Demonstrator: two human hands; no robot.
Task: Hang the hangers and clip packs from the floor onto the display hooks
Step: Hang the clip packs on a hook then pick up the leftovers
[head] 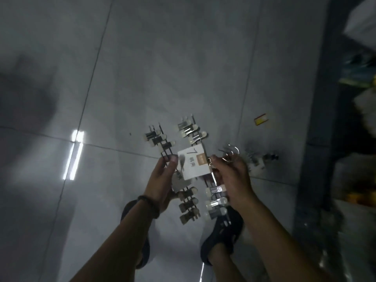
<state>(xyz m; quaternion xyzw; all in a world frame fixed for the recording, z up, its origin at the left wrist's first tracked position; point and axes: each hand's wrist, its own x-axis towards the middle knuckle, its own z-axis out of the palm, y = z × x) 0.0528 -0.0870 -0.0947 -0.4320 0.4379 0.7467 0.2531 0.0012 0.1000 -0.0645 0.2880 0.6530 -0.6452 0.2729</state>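
Above the grey tiled floor I hold two clip hanger packs side by side, each a black bar with several metal clips at both ends. My left hand [162, 180] grips the left pack [160, 141], thumb on top of its bar. My right hand [230, 178] grips the right pack [192, 131] beside its white paper label [193, 161], and silver hook rings [231, 152] stick up above its fingers. More clips [258, 159] lie on the floor just right of my right hand.
A dark shelf upright [321, 119] runs down the right side, with blurred goods behind it. A small yellow and red tag [260, 119] lies on the tiles. My feet in dark sandals [221, 237] stand below the packs.
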